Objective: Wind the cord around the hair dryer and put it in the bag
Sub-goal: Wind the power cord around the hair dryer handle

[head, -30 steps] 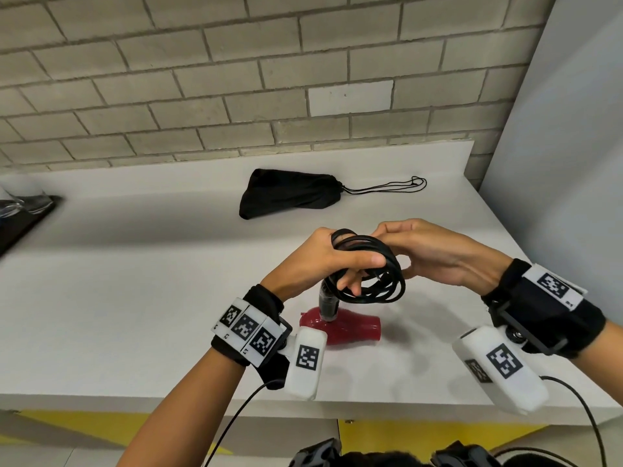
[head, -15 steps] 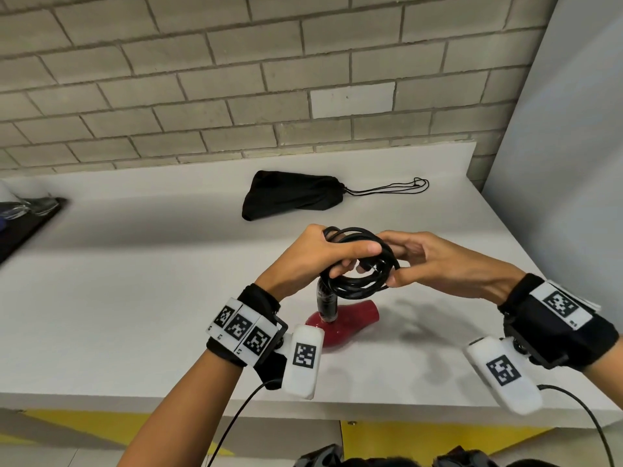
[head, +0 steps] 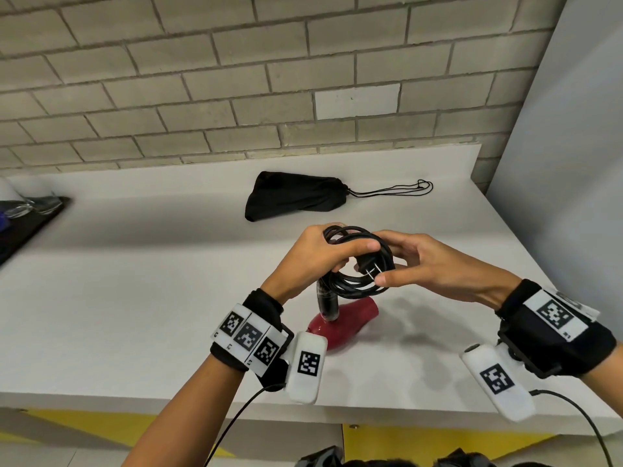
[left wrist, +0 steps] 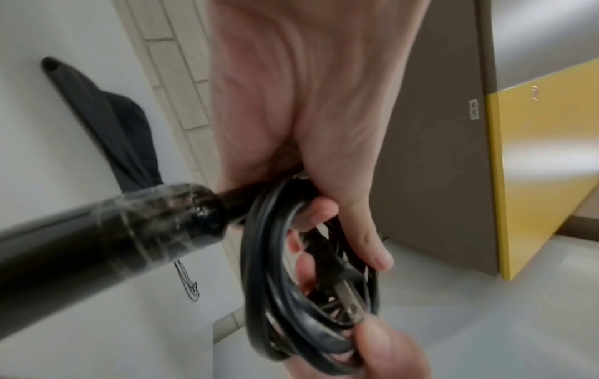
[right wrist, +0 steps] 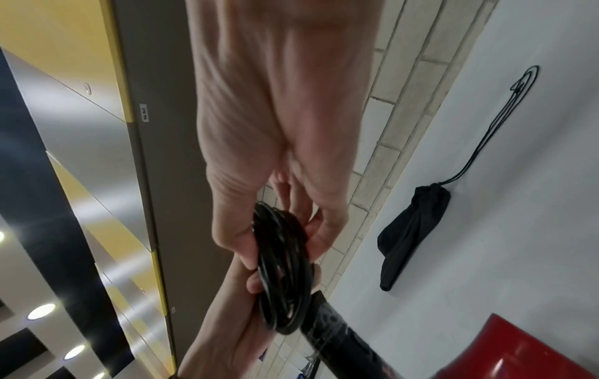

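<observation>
A red hair dryer (head: 344, 323) rests on the white counter (head: 135, 298), its black handle (head: 327, 303) pointing up. The black cord (head: 362, 284) is coiled in loops above the handle. My left hand (head: 317, 261) grips the coil, thumb over the top strands. My right hand (head: 421, 264) pinches the coil's right side between thumb and fingers, beside the plug (head: 367, 269), whose metal prongs stick out inside the loop. The left wrist view shows the coil (left wrist: 275, 269), plug (left wrist: 337, 279) and handle (left wrist: 113, 236) close up. A black drawstring bag (head: 296, 198) lies further back, apparently shut.
The bag's drawstring (head: 397, 190) trails right toward a grey side panel (head: 556, 197). A brick wall (head: 236, 79) backs the counter. A dark tray with clear items (head: 30, 214) sits at the far left edge. The counter's front edge (head: 168, 404) is near my wrists.
The coil has tightened and dropped slightly toward the handle. My right hand shifted from reaching over the loops to pinching their right side; the plug now shows inside the loop.
</observation>
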Available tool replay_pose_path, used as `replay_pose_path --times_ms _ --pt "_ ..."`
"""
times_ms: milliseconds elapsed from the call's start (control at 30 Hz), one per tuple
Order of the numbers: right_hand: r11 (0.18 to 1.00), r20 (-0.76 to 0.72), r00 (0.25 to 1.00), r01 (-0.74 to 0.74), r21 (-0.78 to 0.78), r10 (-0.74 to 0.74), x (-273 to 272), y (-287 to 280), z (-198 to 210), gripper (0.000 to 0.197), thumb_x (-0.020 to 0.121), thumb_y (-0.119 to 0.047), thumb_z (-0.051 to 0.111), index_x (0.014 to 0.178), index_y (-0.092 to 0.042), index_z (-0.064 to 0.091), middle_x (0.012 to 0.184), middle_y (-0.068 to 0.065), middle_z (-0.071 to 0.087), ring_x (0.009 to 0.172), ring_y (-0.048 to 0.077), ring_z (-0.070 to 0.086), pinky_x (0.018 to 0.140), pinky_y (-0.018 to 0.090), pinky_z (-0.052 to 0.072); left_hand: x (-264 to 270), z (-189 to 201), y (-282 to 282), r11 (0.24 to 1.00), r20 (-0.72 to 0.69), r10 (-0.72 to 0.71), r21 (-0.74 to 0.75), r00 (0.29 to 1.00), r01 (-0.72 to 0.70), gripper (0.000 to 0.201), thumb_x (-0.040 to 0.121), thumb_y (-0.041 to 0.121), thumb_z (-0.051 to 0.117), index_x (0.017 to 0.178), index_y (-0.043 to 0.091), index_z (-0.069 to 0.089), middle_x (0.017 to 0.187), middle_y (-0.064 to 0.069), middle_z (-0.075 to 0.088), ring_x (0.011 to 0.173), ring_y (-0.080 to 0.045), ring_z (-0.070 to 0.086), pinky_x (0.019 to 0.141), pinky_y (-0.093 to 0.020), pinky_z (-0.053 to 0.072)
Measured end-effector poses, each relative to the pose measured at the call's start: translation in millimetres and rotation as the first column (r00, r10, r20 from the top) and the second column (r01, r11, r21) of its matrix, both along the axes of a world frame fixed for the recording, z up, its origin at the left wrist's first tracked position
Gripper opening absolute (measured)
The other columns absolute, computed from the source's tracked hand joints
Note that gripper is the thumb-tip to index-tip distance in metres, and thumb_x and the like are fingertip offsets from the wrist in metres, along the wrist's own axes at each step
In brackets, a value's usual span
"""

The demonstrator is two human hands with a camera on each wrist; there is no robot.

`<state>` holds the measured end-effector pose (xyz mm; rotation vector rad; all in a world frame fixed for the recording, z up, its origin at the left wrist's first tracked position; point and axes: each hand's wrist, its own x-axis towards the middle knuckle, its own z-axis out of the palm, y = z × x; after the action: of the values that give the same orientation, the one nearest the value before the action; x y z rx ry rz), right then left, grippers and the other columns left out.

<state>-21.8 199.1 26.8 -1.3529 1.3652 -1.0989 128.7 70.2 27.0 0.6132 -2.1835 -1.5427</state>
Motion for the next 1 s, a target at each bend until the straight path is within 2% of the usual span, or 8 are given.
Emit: replay_pose_path --times_ms 167,333,500,600,667,733,833,1000 --pt "0.999 0.039 0.999 -0.031 0.028 0.030 -5 -2 -1 0.046 0.084 0.012 0.059 0.123 -0.011 0.050 0.117 0.015 0.066 0.117 0.025 0.059 0.099 0.040 0.047 -2 -6 1 0.998 -0.089 0.064 0.014 0.994 -0.063 0.033 0.073 0.027 0.078 0.079 0.000 0.060 0.059 -0.012 0.049 0.047 -0.013 0.040 0.048 -0.021 0.034" --pt "0.999 0.163 0.986 0.015 0.037 -0.020 -5 -8 -10 0.038 0.076 0.010 0.058 0.105 -0.011 0.047 0.107 0.017 0.069 0.102 0.028 0.063 0.088 0.038 0.046 -3 -10 3 0.998 -0.093 0.069 0.012 0.993 -0.068 0.042 0.070 0.032 0.080 0.076 -0.005 0.060 0.056 -0.011 0.046 0.049 -0.015 0.040 0.050 -0.022 0.035" --pt "0.993 -0.107 0.992 0.057 -0.100 -0.067 2 -9 -11 0.031 0.085 0.001 0.064 0.109 -0.011 0.048 0.104 0.008 0.070 0.099 0.021 0.065 0.089 0.036 0.053 -1 -10 -6 0.997 -0.039 0.069 0.024 0.997 -0.068 0.042 0.076 0.033 0.075 0.055 0.007 0.050 0.044 0.003 0.038 0.049 -0.015 0.036 0.051 -0.023 0.030" --pt "0.899 -0.351 0.862 0.231 -0.373 -0.367 6 -15 -10 0.044 0.081 -0.017 0.070 0.112 -0.022 0.040 0.114 -0.004 0.058 0.099 0.013 0.059 0.083 0.031 0.054 -3 -11 -3 0.998 -0.054 0.056 0.044 0.997 -0.054 0.054 0.081 0.040 0.067 0.061 -0.008 0.055 0.041 0.005 0.040 0.050 -0.016 0.041 0.054 -0.023 0.035" --pt "0.816 -0.555 0.707 0.054 -0.576 -0.438 9 -15 -11 0.050 0.079 -0.023 0.070 0.116 -0.026 0.037 0.117 -0.008 0.040 0.100 0.015 0.048 0.083 0.026 0.047 -6 -10 1 0.998 -0.063 0.043 0.049 0.997 -0.040 0.056 0.083 0.042 0.063 0.064 -0.010 0.057 0.040 0.005 0.041 0.051 -0.016 0.043 0.056 -0.023 0.037" --pt "0.739 -0.685 0.513 -0.138 -0.660 -0.516 10 -14 -13 0.050 0.075 -0.015 0.072 0.114 -0.024 0.042 0.112 -0.002 0.035 0.095 0.023 0.043 0.078 0.033 0.046 -7 -8 4 0.998 -0.066 0.035 0.051 0.997 -0.032 0.055 0.088 0.040 0.059 0.060 -0.007 0.055 0.041 0.004 0.040 0.049 -0.014 0.041 0.054 -0.020 0.036" --pt "0.623 -0.679 0.338 -0.273 -0.733 -0.652 13 -15 -19 0.037 0.077 0.000 0.066 0.105 -0.018 0.051 0.107 0.002 0.040 0.087 0.022 0.042 0.070 0.036 0.045 -8 -9 4 0.998 -0.073 0.021 0.062 0.997 -0.017 0.053 0.092 0.037 0.055 0.052 0.004 0.043 0.041 0.004 0.037 0.045 -0.011 0.037 0.051 -0.016 0.033" --pt "0.646 -0.679 0.463 -0.258 -0.718 -0.570 11 -3 -28 0.020 0.086 0.001 0.061 0.102 -0.009 0.054 0.107 0.006 0.055 0.088 0.023 0.046 0.073 0.029 0.045 -5 -12 0 0.992 -0.102 0.056 0.115 0.993 -0.045 0.042 0.081 0.038 0.069 0.071 -0.002 0.058 0.043 0.006 0.041 0.051 -0.017 0.036 0.058 -0.030 0.034"
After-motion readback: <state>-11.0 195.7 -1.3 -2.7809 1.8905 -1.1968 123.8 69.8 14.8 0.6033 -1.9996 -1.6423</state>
